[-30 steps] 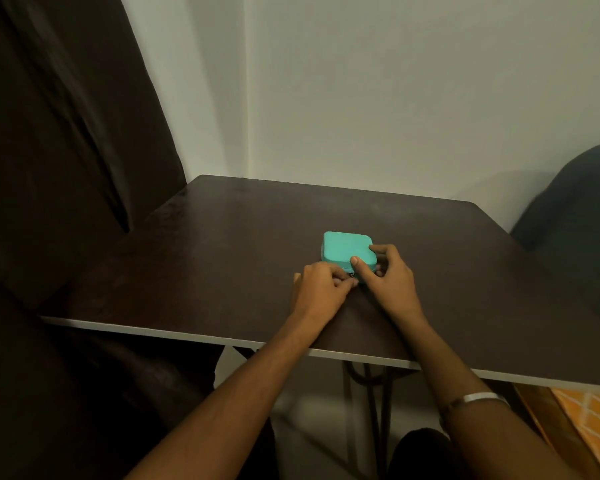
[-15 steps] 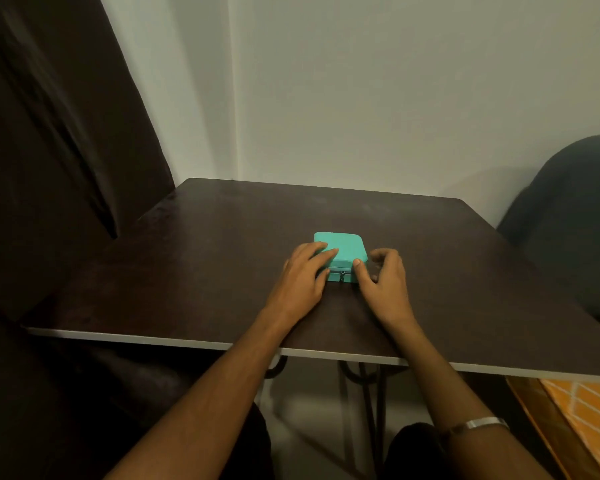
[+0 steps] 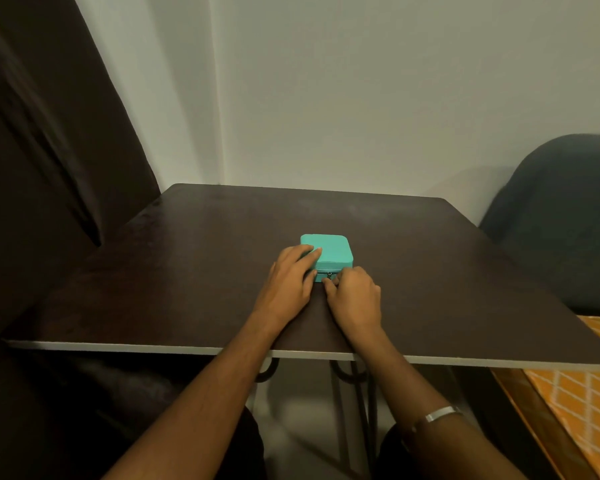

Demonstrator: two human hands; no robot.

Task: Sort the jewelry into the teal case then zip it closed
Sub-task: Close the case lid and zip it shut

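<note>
A small square teal case (image 3: 331,251) lies flat on the dark table (image 3: 187,265), its lid down. My left hand (image 3: 290,284) rests flat on the case's near left corner, fingers straight over the lid. My right hand (image 3: 355,299) sits at the case's front edge with fingers curled, pinching the small metal zipper pull (image 3: 329,274) on the front side. No loose jewelry shows on the table.
A dark curtain (image 3: 49,150) hangs along the left side. A dark padded chair back (image 3: 561,216) stands at the right, with an orange patterned fabric (image 3: 575,403) below the table's right edge. The table's pale front edge (image 3: 153,348) runs close to me.
My left hand moved from a curled grip at the case's front to lying flat on the lid. My right hand closed in on the front zipper pull.
</note>
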